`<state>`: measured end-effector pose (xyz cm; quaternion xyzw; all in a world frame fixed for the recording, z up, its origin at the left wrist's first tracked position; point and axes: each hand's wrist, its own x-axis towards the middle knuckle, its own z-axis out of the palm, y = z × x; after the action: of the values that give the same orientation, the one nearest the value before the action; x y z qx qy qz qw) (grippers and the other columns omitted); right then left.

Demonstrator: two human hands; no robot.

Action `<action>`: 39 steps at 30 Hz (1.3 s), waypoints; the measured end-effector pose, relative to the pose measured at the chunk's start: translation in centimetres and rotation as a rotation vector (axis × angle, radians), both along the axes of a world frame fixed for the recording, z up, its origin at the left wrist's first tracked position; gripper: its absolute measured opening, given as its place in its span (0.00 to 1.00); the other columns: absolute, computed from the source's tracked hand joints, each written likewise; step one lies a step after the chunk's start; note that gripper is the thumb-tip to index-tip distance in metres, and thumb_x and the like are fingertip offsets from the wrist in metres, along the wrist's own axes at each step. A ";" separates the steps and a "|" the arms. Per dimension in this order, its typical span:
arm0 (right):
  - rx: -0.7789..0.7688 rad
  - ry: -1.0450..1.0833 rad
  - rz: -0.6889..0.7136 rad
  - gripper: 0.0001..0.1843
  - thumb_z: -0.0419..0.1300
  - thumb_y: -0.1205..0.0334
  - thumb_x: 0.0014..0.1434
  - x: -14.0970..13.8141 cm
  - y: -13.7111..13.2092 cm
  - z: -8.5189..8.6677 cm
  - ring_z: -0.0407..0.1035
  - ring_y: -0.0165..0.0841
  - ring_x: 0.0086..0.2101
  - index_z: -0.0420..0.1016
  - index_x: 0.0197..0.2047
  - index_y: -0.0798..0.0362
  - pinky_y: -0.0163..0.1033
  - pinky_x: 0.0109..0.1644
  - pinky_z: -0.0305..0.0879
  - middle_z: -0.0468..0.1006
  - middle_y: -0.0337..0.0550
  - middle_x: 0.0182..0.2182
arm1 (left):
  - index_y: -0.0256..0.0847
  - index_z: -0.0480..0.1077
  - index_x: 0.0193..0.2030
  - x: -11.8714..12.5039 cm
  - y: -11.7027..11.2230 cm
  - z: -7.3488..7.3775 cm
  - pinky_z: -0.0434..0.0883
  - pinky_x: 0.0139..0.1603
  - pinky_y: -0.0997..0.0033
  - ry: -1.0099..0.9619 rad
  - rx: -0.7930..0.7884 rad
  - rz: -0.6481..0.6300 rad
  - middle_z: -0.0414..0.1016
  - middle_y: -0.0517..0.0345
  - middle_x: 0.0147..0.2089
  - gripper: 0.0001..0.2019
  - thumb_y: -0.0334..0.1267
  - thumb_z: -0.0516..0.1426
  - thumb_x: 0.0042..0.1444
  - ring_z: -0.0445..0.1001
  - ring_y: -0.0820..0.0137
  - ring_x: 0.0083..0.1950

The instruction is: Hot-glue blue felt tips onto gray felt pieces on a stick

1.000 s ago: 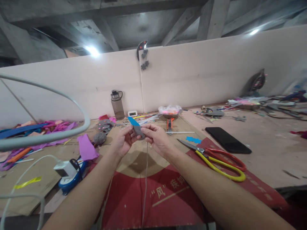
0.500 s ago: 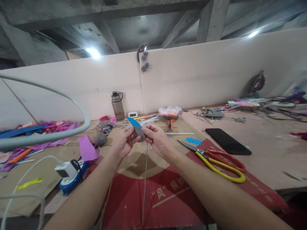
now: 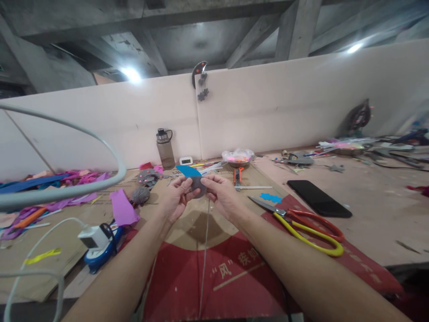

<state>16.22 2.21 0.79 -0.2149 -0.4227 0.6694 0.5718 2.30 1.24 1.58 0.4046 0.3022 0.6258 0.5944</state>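
Note:
Pinched between both hands, just above the work surface, is a flat curved piece with a blue upper part (image 3: 189, 171) and a grey lower part (image 3: 198, 192). My left hand (image 3: 179, 197) grips its left side with thumb and fingers. On the opposite edge, my right hand (image 3: 219, 194) closes thumb against fingertips. A thin grey yarn (image 3: 205, 250) runs from below the piece toward me. Whether the grey is wrapped yarn or felt, I cannot tell. A grey yarn ball (image 3: 140, 195) lies left of my left hand.
Scissors (image 3: 295, 219) with red and yellow handles lie at right, beside a blue scalloped cutout (image 3: 271, 197) and a black phone (image 3: 318, 198). Behind stand a bottle (image 3: 165, 150) and a bowl (image 3: 238, 162). A power strip (image 3: 100, 252) and colourful scraps (image 3: 67, 183) are at left.
The piece has turned in my fingers, so its blue part looks broader and its tip points further left. Both hands stay in nearly the same place.

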 end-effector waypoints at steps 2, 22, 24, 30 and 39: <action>0.019 -0.020 0.005 0.12 0.68 0.59 0.39 0.0 0.0 -0.1 0.52 0.21 0.20 0.71 0.25 0.55 0.31 0.22 0.42 0.65 0.33 0.20 | 0.34 0.69 0.31 0.0 -0.1 0.2 0.76 0.33 0.75 0.020 -0.015 0.003 0.75 0.58 0.30 0.06 0.30 0.61 0.46 0.74 0.76 0.29; 0.188 -0.250 -0.318 0.08 0.63 0.59 0.44 -1.2 -1.1 -0.3 0.59 0.26 0.23 0.74 0.29 0.54 0.34 0.26 0.54 0.71 0.37 0.23 | 0.36 0.69 0.34 1.1 -0.7 -0.8 0.72 0.34 0.72 0.319 0.243 0.273 0.72 0.57 0.35 0.11 0.40 0.61 0.47 0.71 0.72 0.35; 0.187 -0.255 -0.324 0.09 0.63 0.58 0.44 -0.9 -0.8 -0.4 0.60 0.27 0.24 0.74 0.29 0.53 0.34 0.27 0.54 0.71 0.37 0.23 | 0.37 0.69 0.39 1.3 -1.1 -0.5 0.72 0.36 0.70 0.391 0.281 0.239 0.73 0.53 0.40 0.12 0.39 0.61 0.47 0.72 0.69 0.39; 0.190 -0.256 -0.319 0.09 0.62 0.57 0.45 -0.3 -0.3 -0.5 0.59 0.27 0.24 0.75 0.29 0.53 0.35 0.28 0.55 0.71 0.37 0.23 | 0.39 0.68 0.41 1.4 -1.0 -0.4 0.69 0.42 0.72 0.534 0.369 0.251 0.72 0.50 0.45 0.19 0.33 0.65 0.40 0.70 0.65 0.48; 0.219 -0.256 -0.257 0.06 0.59 0.60 0.49 -0.4 -1.9 0.7 0.61 0.26 0.23 0.73 0.28 0.53 0.34 0.27 0.57 0.71 0.37 0.23 | 0.38 0.68 0.40 1.6 -1.5 0.1 0.70 0.32 0.74 0.477 0.307 0.206 0.74 0.52 0.39 0.15 0.36 0.62 0.44 0.73 0.69 0.36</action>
<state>15.81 0.35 1.45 -0.2868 -0.5312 0.5082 0.6142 3.86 -0.30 1.67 0.5927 0.3747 0.6084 0.3716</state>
